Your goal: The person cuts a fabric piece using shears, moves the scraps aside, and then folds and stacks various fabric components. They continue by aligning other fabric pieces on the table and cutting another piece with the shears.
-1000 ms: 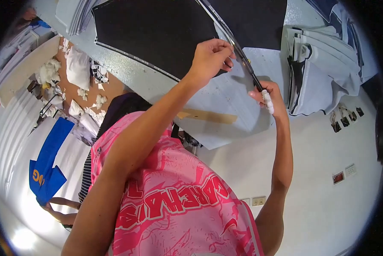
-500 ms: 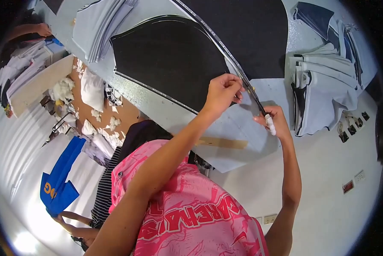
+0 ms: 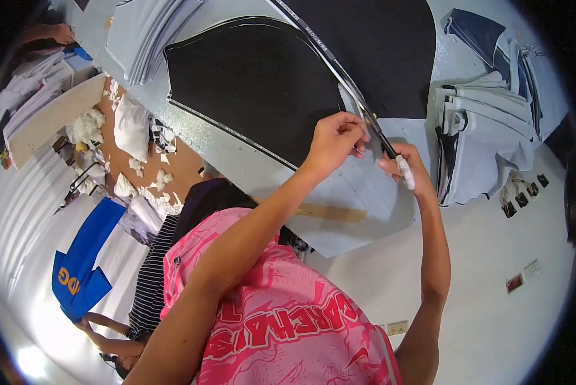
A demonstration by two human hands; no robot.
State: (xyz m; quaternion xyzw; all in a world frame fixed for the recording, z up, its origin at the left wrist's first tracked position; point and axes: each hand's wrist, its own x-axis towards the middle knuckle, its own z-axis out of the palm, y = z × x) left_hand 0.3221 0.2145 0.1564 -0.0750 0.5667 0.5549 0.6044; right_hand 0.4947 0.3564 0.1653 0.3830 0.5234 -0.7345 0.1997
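In my right hand (image 3: 409, 168) is a pair of scissors (image 3: 387, 145), one handle wrapped in white material. Its dark blades point up and left along the printed edge strip (image 3: 320, 46) of the large black fabric (image 3: 381, 48). Just left of the blades, my left hand (image 3: 336, 141) is closed, with thumb and fingertips pinched by the fabric edge. What it pinches is hidden. A second black fabric piece (image 3: 249, 83) with a curved top and a printed border lies flat beside it on the grey table (image 3: 339, 186).
Folded grey fabric (image 3: 490, 138) is piled at the right, with dark blue pieces (image 3: 474, 31) behind. Another grey stack (image 3: 153, 35) stands at the upper left. A wooden strip (image 3: 333, 212) lies near the table edge. At the lower left a person holds blue cloth (image 3: 89, 256). Scraps cover the floor.
The view has shifted slightly. My right hand and the scissors have moved a little up and left, while my left hand stays nearly in place.
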